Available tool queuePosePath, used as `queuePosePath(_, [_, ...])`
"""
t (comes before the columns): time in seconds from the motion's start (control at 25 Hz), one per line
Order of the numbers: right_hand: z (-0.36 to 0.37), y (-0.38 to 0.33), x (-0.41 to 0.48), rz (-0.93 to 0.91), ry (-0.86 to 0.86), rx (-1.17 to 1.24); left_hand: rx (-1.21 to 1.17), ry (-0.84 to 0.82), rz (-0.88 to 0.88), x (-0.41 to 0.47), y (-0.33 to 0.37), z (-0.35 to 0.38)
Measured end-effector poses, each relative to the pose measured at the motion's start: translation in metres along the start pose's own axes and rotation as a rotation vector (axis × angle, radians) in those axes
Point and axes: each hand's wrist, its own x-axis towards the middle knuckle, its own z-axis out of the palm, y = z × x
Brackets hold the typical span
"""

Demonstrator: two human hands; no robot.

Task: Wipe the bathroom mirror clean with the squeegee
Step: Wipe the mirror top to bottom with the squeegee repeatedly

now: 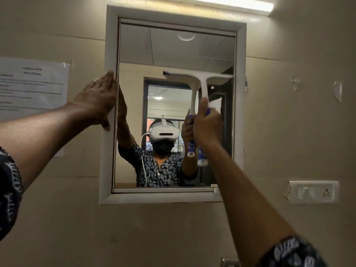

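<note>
Squeegee [203, 83]: blade is lying level across the upper right of the mirror [169, 53].
Right hand [207, 125]: is gripping the squeegee's blue handle, fingers curled round it.
Left hand [97, 99]: is pressing flat, fingers straight, on the white frame [110, 41].

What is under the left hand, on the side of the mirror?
The left hand lies flat on the mirror's white frame, fingers straight. The stretch of frame beneath the palm is covered.
</note>
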Motion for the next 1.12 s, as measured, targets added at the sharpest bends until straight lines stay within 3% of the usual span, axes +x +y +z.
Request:
queuePosePath(0.44, [-0.019,0.102,-0.163,0.169,0.047,-0.078,0.033,-0.033,-0.013,-0.001,0.003,-0.005])
queuePosePath(1.12, [-0.039,0.094,-0.193,0.266,-0.022,-0.151,-0.004,0.022,-0.007,0.004,0.001,0.002])
